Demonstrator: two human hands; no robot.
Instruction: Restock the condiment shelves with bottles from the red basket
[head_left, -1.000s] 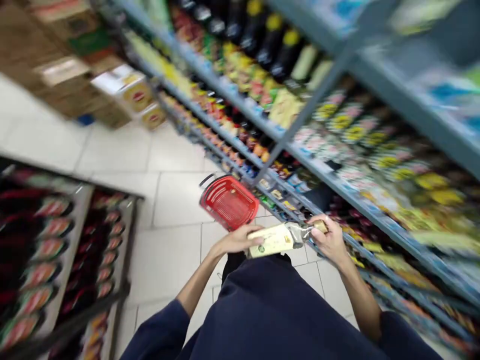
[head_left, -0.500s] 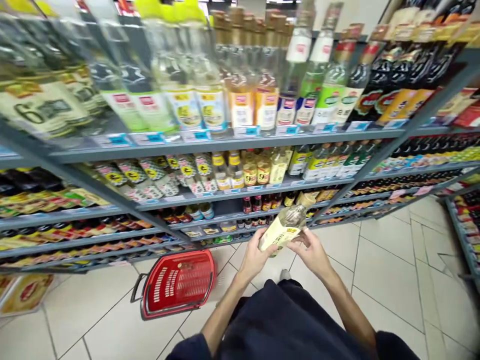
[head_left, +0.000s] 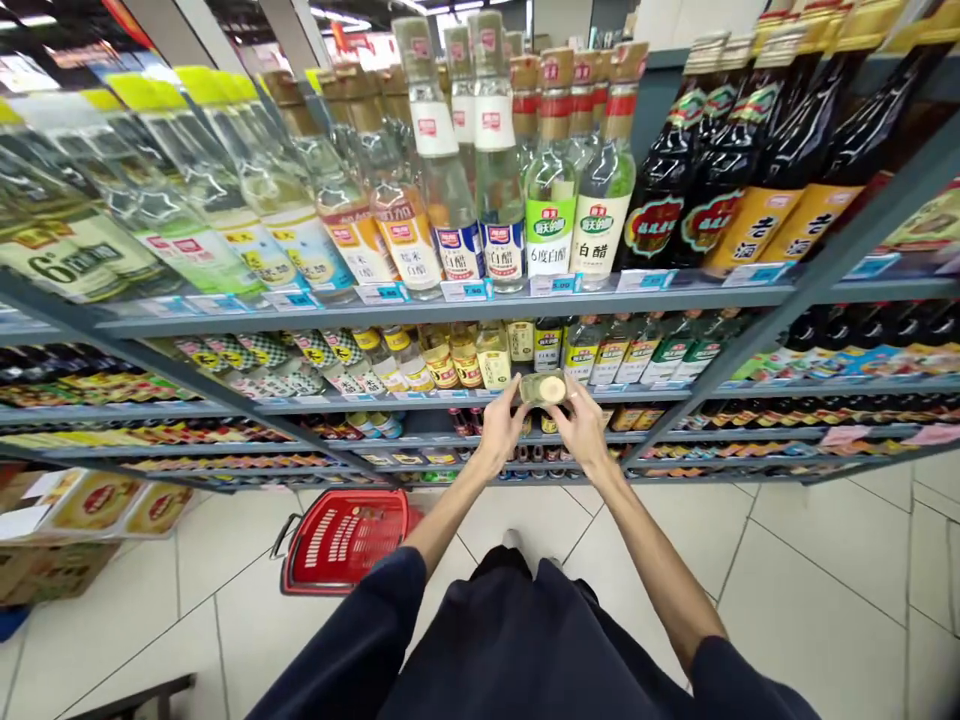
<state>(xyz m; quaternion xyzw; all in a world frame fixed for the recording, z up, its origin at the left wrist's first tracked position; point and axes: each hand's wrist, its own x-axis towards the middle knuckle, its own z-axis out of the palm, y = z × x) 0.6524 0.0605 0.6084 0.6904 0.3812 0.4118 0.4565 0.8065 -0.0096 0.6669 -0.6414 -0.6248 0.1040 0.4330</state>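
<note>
Between my two hands is a clear glass bottle point(head_left: 534, 388) with a pale cap, its top turned toward me so that its label is mostly hidden. My left hand point(head_left: 500, 425) grips it on the left side. Fingers of my right hand point(head_left: 583, 425) are closed round its right side. The bottle is in front of the edge of the second shelf point(head_left: 465, 402), close to a row of bottles with cream and yellow labels point(head_left: 493, 358).
A red shopping basket point(head_left: 341, 585) with a black handle stands on the tiled floor to my left. Tall vinegar bottles point(head_left: 596, 225) line the upper shelf point(head_left: 315, 318). Cardboard boxes point(head_left: 97, 505) lie at far left, and dark bottles point(head_left: 660, 225) stand at right.
Both hands have moved forward and up toward the second shelf with the bottle. It was tilted with its label showing; now its cap points at me. My view has shifted too.
</note>
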